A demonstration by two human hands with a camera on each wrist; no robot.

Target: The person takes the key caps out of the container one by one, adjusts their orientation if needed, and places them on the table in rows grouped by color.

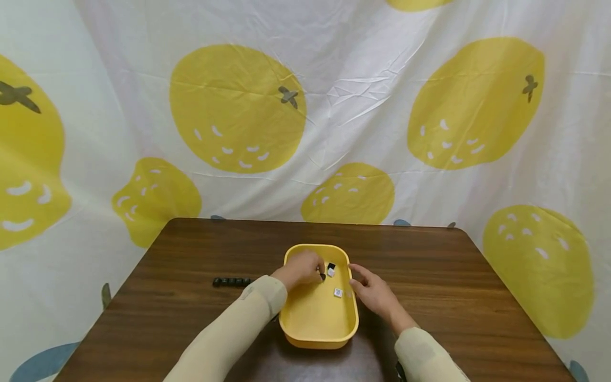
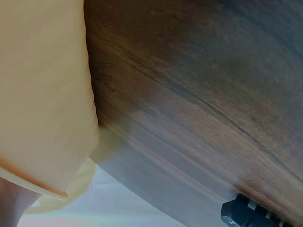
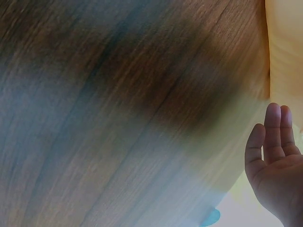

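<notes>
At the near edge, two cream sleeves point(image 1: 224, 339) reach in over a brown wood table point(image 1: 453, 297). Just beyond, mid-table: yellow bin point(image 1: 318, 344), near end toward the wearer. Inside it, by the right wall, a white block point(image 1: 338, 293) with dark marks on top; looks like print, too small to read. Right hand point(image 1: 377, 294) is at the bin's right rim, fingers loose and extended, nothing held. Left of the bin, a row of black blocks point(image 1: 231, 281) on the table; left wrist view shows a pale character on the end one, can't make it out. Left hand point(image 1: 303, 266) is down in the bin, fingers bent, pinching a small black block point(image 1: 323, 277). Slightly farther: another white block point(image 1: 331, 272), touching a black one behind it. No brand legible. Backdrop: white curtain point(image 1: 353, 127) with yellow lemon print.
</notes>
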